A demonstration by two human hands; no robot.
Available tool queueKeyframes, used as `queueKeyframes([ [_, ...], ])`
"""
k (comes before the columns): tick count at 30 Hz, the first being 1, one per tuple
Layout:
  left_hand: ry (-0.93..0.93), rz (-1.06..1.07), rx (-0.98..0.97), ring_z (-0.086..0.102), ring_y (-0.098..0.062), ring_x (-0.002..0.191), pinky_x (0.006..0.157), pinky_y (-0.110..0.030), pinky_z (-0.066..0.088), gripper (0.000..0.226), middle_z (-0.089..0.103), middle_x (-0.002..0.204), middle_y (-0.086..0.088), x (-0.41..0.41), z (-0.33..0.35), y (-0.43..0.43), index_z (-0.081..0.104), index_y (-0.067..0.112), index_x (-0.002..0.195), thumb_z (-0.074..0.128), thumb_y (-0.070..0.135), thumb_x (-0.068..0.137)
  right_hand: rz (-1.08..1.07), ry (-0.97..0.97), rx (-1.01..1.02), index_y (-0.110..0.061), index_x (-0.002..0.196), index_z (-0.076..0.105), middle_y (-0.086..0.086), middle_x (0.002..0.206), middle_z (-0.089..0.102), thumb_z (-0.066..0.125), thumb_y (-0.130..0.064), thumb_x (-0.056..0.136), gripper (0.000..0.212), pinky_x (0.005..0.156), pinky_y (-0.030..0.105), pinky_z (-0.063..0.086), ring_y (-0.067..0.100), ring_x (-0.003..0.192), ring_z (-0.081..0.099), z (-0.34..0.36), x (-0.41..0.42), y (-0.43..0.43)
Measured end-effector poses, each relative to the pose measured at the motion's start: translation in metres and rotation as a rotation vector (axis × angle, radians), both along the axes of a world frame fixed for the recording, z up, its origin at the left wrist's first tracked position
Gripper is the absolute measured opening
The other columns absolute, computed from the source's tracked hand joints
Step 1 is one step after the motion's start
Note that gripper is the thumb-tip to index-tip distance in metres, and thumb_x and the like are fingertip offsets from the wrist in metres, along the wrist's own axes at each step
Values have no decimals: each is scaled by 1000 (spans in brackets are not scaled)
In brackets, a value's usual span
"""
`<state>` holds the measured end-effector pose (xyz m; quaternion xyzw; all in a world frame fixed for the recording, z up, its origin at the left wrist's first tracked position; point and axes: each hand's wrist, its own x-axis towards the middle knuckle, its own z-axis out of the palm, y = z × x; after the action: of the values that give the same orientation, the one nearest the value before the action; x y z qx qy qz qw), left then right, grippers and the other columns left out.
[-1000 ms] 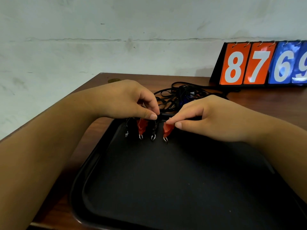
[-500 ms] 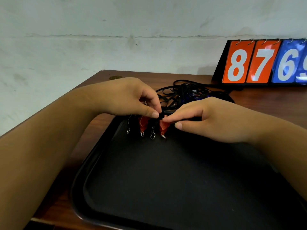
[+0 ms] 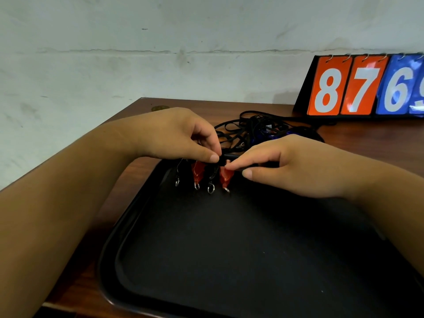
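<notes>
A single camera sits on the person's head, looking forward and down across the table (image 3: 128,138). Both forearms enter from the bottom corners. The left hand (image 3: 174,136) and right hand (image 3: 298,166) meet at the string of clips (image 3: 198,174), close to the lens and near mid-frame. The black tray (image 3: 142,214) fills the lower half. The wall (image 3: 137,53) and number board (image 3: 358,86) stand farther back.

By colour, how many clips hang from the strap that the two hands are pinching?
Red clips: 2
Black clips: 2
Total: 4 clips, each with a metal ring at its lower end, hanging from the strap
</notes>
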<state>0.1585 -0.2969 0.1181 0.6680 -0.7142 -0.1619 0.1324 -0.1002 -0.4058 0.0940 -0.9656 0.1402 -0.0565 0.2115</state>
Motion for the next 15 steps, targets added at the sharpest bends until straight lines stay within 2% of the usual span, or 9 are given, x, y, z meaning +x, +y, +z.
queueKeyframes([
  [4,25,-5,19,68,9,84,70,-2,43,23,78,99,21,-1,-2,0,80,40,108,88,41,86,1,-5,-4,-64,134,65,-44,134,62,62,-41,106,36,109,11,38,-24,125,52,1,0,1],
  [9,9,5,6,68,9,83,70,-3,44,22,77,97,23,-2,-2,-1,81,41,107,87,40,87,-13,-10,6,-63,134,66,-43,131,64,63,-40,106,36,106,12,41,-22,124,54,3,-1,4],
  [12,21,13,-22,68,11,81,68,-2,43,14,75,89,28,-4,-2,-1,81,40,106,83,40,92,-115,-107,22,-59,126,72,-44,114,68,64,-40,106,29,98,13,44,-19,111,61,7,-2,3],
  [15,46,60,-109,69,5,80,68,-8,46,5,75,84,25,-6,-1,0,81,40,100,77,41,98,-279,-252,65,-50,118,77,-33,101,76,61,-34,108,25,81,17,52,-4,93,72,14,-6,-8],
])
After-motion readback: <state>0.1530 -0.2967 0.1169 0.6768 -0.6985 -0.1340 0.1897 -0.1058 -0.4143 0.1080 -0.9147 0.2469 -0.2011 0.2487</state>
